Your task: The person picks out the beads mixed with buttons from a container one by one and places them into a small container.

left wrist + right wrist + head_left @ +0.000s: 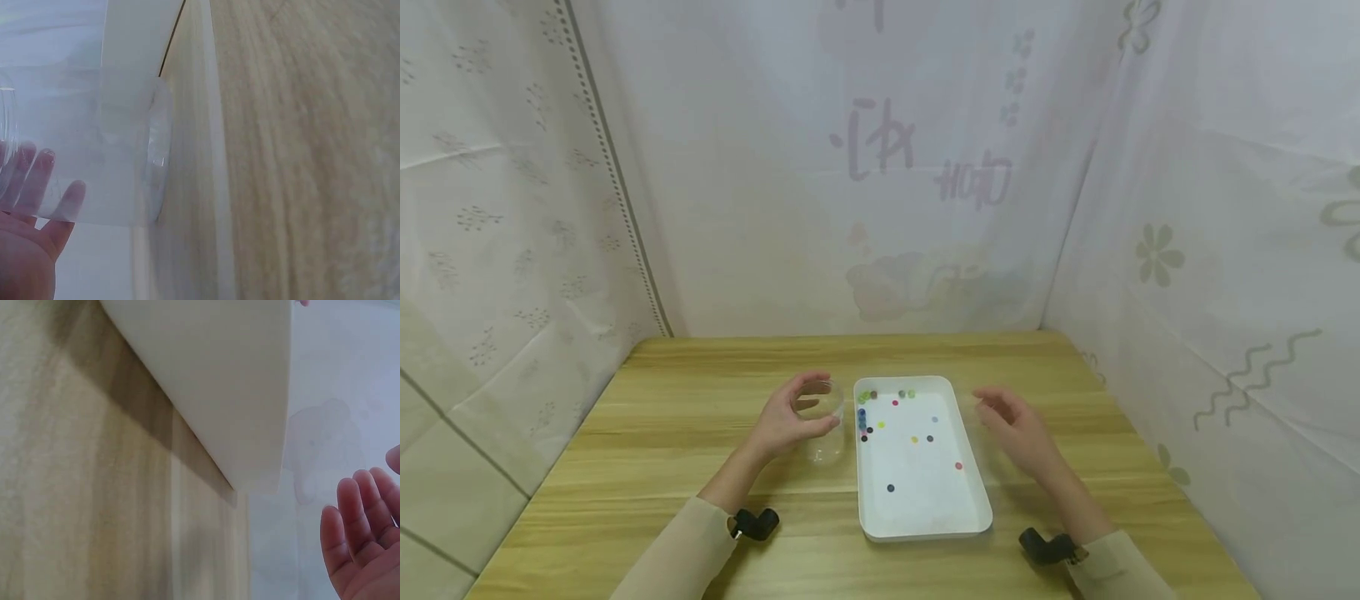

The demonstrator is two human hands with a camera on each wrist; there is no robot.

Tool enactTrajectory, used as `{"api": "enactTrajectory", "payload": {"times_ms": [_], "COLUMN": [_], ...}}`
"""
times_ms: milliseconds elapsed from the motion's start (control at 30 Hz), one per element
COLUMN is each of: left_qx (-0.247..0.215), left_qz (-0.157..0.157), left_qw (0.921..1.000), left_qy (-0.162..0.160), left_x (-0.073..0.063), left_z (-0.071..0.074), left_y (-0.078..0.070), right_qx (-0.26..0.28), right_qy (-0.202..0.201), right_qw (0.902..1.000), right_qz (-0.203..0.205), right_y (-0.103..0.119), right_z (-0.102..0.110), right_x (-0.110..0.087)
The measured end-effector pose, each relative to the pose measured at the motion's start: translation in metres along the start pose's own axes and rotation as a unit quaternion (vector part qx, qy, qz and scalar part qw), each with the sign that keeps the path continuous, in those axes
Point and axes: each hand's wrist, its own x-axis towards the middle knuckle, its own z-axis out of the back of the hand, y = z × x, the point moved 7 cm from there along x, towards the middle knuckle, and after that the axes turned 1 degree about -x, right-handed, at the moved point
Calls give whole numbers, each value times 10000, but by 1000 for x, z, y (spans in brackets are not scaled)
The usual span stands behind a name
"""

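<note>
One clear cup (826, 446), upright in the left hand (784, 425), thumb and fingers wrapped round its wall! Whether its base touches the wooden table (737, 367) is hard to say. Just right of that hand sits one white tray (925, 508), and it's dotted with small round pieces: two yellow pieces (882, 425), two red pieces (958, 466), one pale blue piece (935, 419). Blue pieces (862, 415) crowd the wall nearest the left hand, green pieces (864, 397) bunched beyond them, too tight to count surely. Across the tray, the right hand (1017, 429) hovers just off its edge, fingers loosely bent, nothing in them. Behind both hands, two black wrist devices (756, 524), one per wrist.
</note>
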Motion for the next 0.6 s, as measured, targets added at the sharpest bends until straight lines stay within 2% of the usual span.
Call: {"api": "enactTrajectory", "payload": {"times_ms": [200, 600], "left_qx": [112, 139], "left_qz": [113, 196], "left_qw": [9999, 9997], "left_qy": [-30, -63], "left_x": [-2, 0], "left_z": [0, 1], "left_y": [-1, 4], "right_qx": [469, 516], "right_qy": [29, 69], "right_qw": [9987, 9980], "right_qz": [-170, -351], "right_y": [0, 6], "right_z": [1, 3], "right_x": [5, 10]}}
